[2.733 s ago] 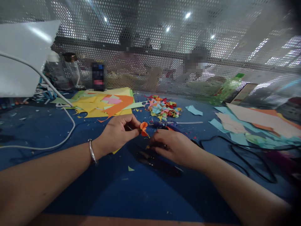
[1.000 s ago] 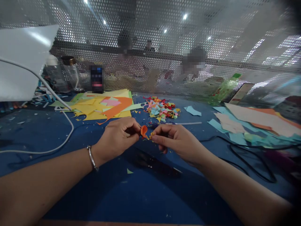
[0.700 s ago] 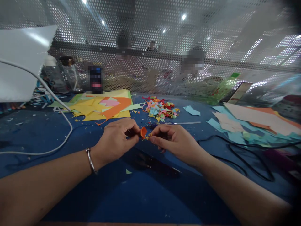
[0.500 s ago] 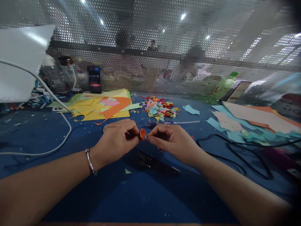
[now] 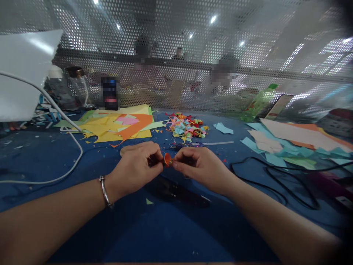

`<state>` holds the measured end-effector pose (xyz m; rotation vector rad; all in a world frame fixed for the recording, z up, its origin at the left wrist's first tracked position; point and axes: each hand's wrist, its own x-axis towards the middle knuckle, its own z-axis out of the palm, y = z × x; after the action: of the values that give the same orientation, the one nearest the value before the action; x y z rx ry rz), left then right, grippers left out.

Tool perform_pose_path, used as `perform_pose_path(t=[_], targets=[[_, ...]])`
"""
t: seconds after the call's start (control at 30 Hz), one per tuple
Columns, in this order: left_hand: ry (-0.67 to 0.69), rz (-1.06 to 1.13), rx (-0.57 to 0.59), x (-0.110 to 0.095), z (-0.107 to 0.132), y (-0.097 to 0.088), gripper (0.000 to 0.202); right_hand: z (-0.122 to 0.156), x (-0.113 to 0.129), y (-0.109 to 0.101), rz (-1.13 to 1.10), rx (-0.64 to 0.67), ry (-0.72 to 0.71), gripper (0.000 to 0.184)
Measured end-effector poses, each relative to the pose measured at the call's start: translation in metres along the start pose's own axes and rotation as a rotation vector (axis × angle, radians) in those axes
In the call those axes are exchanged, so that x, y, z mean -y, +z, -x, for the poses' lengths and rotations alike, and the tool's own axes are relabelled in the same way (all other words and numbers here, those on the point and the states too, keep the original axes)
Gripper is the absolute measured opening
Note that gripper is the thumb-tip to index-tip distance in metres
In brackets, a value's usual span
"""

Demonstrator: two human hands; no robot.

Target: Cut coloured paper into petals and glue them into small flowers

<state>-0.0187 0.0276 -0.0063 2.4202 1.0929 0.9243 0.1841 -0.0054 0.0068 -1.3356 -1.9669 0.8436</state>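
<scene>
Between my fingertips is a small curled piece of orange paper [image 5: 167, 159], its hollow side facing me. My left hand [image 5: 139, 162], with a silver bangle at its wrist, pinches the paper from the left. From the right, the thumb and fingertips of my right hand [image 5: 200, 165] close on a tiny yellowish bit at the paper's edge, too small to make out. A dark tool [image 5: 183, 193], partly in shadow, lies on the blue table under my hands. Past my fingers lies a heap of small coloured paper scraps [image 5: 187, 127].
Yellow paper sheets [image 5: 110, 136] lie at the back left, near a phone [image 5: 109, 92] and clear bottles [image 5: 62, 90]. Blue and pink paper [image 5: 298, 134] lies at right, beside black cables [image 5: 275, 176] and a purple tool [image 5: 328, 189]. A white cord [image 5: 74, 158] curves at left.
My right fingertips have come slightly closer to the orange paper, and less of the yellowish bit shows. The left hand keeps its pinch. The view has shifted slightly.
</scene>
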Motion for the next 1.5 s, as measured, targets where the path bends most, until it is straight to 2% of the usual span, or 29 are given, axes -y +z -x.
perform_pose_path(t=[0.3, 0.87, 1.2, 1.5], targets=[[0.029, 0.025, 0.003, -0.0006, 0.0014, 0.0006, 0.008, -0.0005, 0.0015, 0.0002, 0.05, -0.009, -0.015, 0.013], [-0.023, 0.027, 0.033, 0.0002, -0.0005, 0.001, 0.005, -0.0001, -0.0009, 0.0, 0.092, 0.003, -0.048, 0.013], [-0.203, 0.235, 0.044, 0.0074, -0.0038, 0.004, 0.006, -0.0003, -0.0043, -0.0052, 0.038, -0.009, 0.003, 0.016], [-0.272, 0.335, 0.017, 0.0086, -0.0052, 0.0044, 0.009, 0.0004, -0.0041, -0.0051, 0.024, -0.027, -0.002, 0.015]])
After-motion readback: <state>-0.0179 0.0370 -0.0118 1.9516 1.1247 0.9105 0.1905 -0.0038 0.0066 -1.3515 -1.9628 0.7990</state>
